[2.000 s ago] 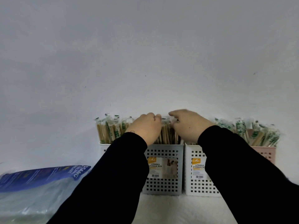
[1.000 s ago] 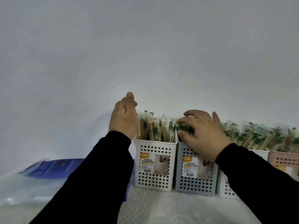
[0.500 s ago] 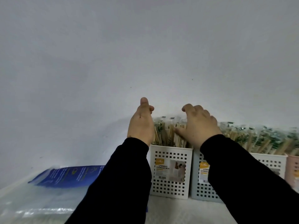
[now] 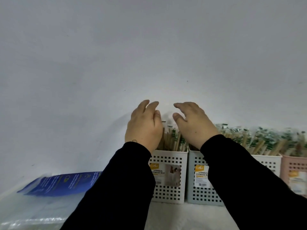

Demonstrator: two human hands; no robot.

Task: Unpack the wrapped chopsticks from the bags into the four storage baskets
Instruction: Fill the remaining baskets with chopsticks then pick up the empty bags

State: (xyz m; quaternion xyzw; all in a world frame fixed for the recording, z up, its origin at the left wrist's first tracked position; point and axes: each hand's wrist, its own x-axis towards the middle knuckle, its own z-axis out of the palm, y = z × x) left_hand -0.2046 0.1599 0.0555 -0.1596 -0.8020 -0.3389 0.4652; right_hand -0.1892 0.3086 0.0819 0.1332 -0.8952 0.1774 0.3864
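Observation:
Four perforated storage baskets stand in a row against the wall: a white basket (image 4: 167, 193), a grey-blue basket (image 4: 197, 193), another white basket (image 4: 269, 163) and a pink basket (image 4: 294, 166). Each is packed with upright wrapped chopsticks (image 4: 174, 140). My left hand (image 4: 143, 127) hovers over the left side of the first white basket, fingers relaxed, holding nothing. My right hand (image 4: 192, 123) hovers above the border of the white and grey-blue baskets, fingers loosely spread, also empty.
A clear plastic bag with a blue printed header (image 4: 63, 183) lies flat at the left on the white textured surface (image 4: 174, 218). A plain grey-white wall (image 4: 149, 55) rises directly behind the baskets.
Both hands lifted off the chopstick tops and opened up above the leftmost white basket. The view shifted slightly, with the baskets now a little further right.

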